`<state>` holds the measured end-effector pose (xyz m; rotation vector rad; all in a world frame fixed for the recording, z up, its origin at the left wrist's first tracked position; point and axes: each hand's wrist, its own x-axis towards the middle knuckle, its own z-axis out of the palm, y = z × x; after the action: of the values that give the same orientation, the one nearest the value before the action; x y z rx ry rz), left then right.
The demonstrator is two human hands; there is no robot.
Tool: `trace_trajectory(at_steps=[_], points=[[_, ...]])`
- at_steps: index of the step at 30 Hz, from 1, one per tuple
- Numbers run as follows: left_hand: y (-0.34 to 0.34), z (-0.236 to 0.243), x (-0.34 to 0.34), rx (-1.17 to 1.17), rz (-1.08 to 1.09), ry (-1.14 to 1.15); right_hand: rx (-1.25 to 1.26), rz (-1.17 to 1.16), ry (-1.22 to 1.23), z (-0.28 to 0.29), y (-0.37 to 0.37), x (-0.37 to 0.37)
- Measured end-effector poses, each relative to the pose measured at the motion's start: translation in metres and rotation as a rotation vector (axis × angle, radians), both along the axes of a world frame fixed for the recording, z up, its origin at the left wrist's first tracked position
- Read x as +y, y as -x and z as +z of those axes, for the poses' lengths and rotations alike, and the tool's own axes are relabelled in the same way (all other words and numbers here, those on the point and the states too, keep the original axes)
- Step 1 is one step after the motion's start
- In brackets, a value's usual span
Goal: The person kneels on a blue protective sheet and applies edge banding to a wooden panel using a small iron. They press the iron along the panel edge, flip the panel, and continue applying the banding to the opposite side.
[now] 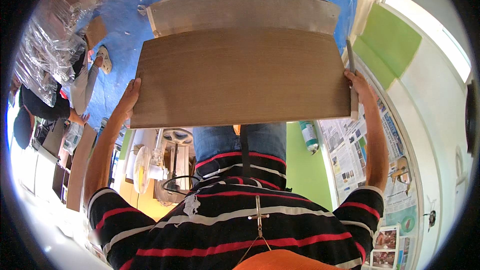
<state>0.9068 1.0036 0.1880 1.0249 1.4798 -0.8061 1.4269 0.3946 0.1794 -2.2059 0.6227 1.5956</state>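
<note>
A wide brown wooden board (pixel 240 77) is held out level in front of me, one hand at each short end. My left hand (pixel 131 97) is closed on its left end, with the thumb on the top face. At the opposite end my right hand (pixel 357 84) grips the edge. A thin pale strip (pixel 354 102) runs along that end, under my right fingers; I cannot tell whether it is separate from the board. Just beyond the board stands a greyish wooden panel piece (pixel 245 14), its near part hidden by the board.
Blue sheeting (pixel 122 30) covers the floor. On the left a co-worker in dark clothes (pixel 50 102) reaches toward wooden panels (pixel 80 165), near clear plastic wrap (pixel 47 45). Newspaper (pixel 345 142) lines the right side, near a teal bottle (pixel 309 137). A white fan (pixel 142 170) stands left.
</note>
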Motion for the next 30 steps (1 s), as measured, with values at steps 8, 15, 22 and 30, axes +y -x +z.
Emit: trace_trajectory(at_steps=[8,15,22,30], points=[[-0.007,-0.05,0.033,0.036,-0.063,0.2,0.056,0.158,0.007,-0.034,-0.036,0.018],[-0.01,-0.062,0.069,-0.06,-0.175,0.417,0.071,0.226,-0.005,-0.034,-0.059,0.021],[-0.048,-0.061,0.101,-0.102,-0.664,0.173,0.26,0.362,0.068,-0.071,-0.105,0.029],[-0.191,0.039,-0.018,-0.914,-1.065,-0.502,0.152,0.552,-0.198,-0.081,-0.134,0.055]])
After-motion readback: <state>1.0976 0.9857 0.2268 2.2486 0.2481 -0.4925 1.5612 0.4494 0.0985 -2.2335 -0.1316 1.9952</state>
